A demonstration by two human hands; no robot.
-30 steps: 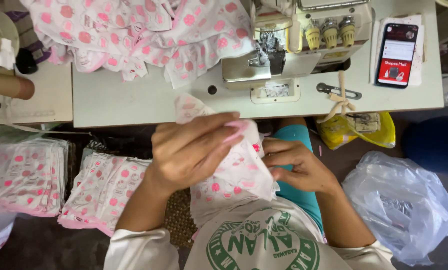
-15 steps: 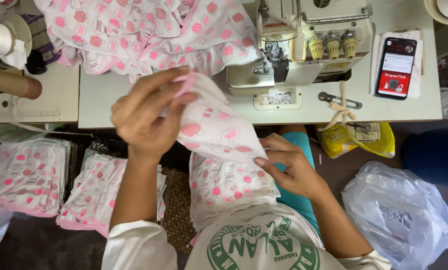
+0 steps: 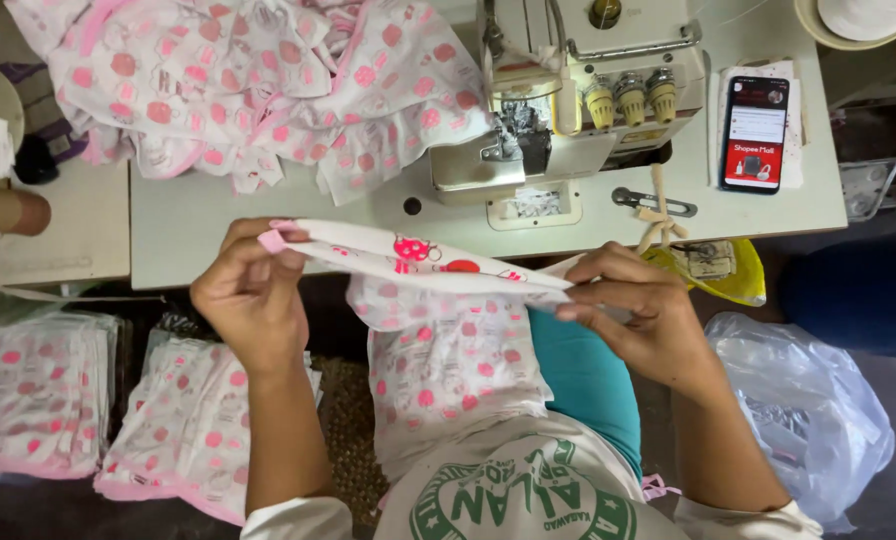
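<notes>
I hold a white fabric piece point(image 3: 418, 262) printed with pink and red spots, stretched flat between both hands just in front of the table edge. My left hand point(image 3: 251, 290) pinches its pink-trimmed left end. My right hand point(image 3: 636, 300) pinches the right end. More of the same fabric point(image 3: 448, 370) hangs down over my lap. The sewing machine point(image 3: 568, 100) stands on the white table point(image 3: 268, 215) just beyond my hands.
A heap of the same spotted fabric point(image 3: 258, 85) lies at the table's back left. A phone point(image 3: 755, 132) rests at the right, scissors point(image 3: 648, 203) near the machine. Stacks of finished pieces point(image 3: 108, 420) lie at lower left; a clear plastic bag point(image 3: 808, 410) and a yellow bag point(image 3: 728, 270) sit at right.
My left hand lifted the fabric from my lap, swung it up and left, and now both hands have pulled it out taut into a flat strip.
</notes>
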